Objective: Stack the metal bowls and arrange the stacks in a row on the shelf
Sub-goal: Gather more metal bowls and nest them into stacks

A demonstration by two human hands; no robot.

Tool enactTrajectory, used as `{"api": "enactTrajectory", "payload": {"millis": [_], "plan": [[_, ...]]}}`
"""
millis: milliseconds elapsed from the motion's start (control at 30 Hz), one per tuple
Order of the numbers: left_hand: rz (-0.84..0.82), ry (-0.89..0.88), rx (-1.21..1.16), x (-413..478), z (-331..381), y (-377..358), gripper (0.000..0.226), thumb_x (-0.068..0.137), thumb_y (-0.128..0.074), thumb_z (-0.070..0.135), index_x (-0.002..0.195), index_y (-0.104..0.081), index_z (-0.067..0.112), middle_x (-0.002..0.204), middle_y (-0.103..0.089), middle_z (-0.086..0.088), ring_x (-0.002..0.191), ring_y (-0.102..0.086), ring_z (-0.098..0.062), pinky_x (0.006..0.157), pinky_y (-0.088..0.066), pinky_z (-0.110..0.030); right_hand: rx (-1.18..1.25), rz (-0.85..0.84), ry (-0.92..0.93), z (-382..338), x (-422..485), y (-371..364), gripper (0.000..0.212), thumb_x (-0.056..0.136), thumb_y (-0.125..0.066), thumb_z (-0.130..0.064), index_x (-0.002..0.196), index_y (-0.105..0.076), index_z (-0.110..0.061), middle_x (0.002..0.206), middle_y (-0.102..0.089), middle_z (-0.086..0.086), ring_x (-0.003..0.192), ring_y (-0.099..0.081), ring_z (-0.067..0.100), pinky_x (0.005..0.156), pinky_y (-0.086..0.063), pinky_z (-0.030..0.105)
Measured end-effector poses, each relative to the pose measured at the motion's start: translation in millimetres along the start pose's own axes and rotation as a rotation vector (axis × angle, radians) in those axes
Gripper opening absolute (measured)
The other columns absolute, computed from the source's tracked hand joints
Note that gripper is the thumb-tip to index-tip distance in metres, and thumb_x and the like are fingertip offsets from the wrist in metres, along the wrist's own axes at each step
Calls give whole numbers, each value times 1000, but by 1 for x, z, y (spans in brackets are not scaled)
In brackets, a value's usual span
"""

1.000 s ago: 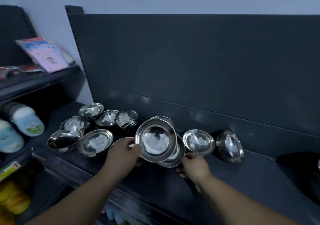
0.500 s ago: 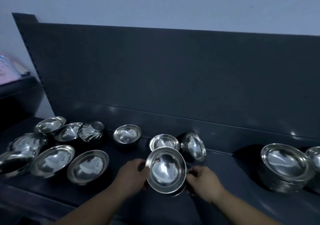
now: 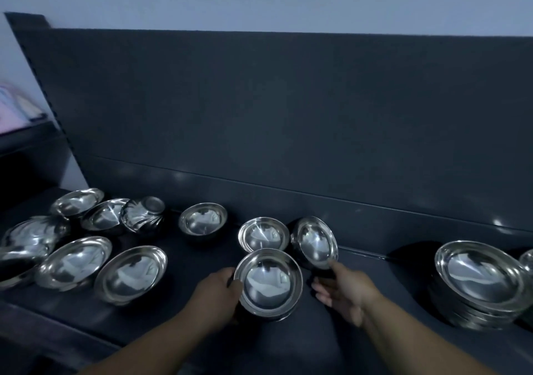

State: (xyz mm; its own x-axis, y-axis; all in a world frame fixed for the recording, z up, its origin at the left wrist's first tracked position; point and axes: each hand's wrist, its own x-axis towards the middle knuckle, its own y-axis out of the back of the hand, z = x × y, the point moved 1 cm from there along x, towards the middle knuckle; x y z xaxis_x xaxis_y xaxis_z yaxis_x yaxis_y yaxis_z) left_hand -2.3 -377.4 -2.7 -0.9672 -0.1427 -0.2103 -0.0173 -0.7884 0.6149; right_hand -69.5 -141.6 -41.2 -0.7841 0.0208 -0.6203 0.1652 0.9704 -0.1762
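On matte dark shelf (image 3: 196,262), centre front, left hand (image 3: 215,296) grips short stack (image 3: 268,283) of shiny round steel bowls by its rim. Empty right hand (image 3: 343,294), fingers spread loose, sits just beside tilted bowl (image 3: 315,243). Taller stack (image 3: 478,276) stands far right.

the right grip (image 3: 343,291) has let go of the stack of bowls (image 3: 268,282) it was steadying half a second ago. its fingers are now spread, the forefinger up at the lower rim of the tilted bowl (image 3: 315,242) just beyond it. the stack, raised and tipped toward the camera a second ago, now lies flatter and lower beside the left grip (image 3: 216,294). the view has swung right, bringing in a tall pile of bowls (image 3: 478,279), well right of the right grip.
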Motion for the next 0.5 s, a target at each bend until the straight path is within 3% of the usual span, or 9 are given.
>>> {"api": "enactTrajectory", "payload": {"millis": [167,300,500], "plan": [[13,8,-52,5,7,-2,20,97,-48,33,103,-63,21,80,-67,3,55,-65,-9,45,-49,-17,30,-1,-12,-6,16,-6,26,99,-51,-17,115,-57,2,96,-65,20,78,-64,24,62,-51,33],[20,2,-71,7,12,-5,18,96,-50,34,95,-64,24,72,-68,2,48,-65,-10,44,-52,-22,-40,25,40,-9,13,-6,21,95,-56,-9,111,-61,4,87,-68,14,73,-65,20,53,-53,27],[18,-13,-147,12,24,-11,14,96,-52,33,88,-62,28,73,-68,2,47,-65,-7,44,-51,-21,-115,122,294,-29,-2,4,19,93,-49,-12,103,-60,0,83,-71,17,63,-69,24,53,-53,29]]}}
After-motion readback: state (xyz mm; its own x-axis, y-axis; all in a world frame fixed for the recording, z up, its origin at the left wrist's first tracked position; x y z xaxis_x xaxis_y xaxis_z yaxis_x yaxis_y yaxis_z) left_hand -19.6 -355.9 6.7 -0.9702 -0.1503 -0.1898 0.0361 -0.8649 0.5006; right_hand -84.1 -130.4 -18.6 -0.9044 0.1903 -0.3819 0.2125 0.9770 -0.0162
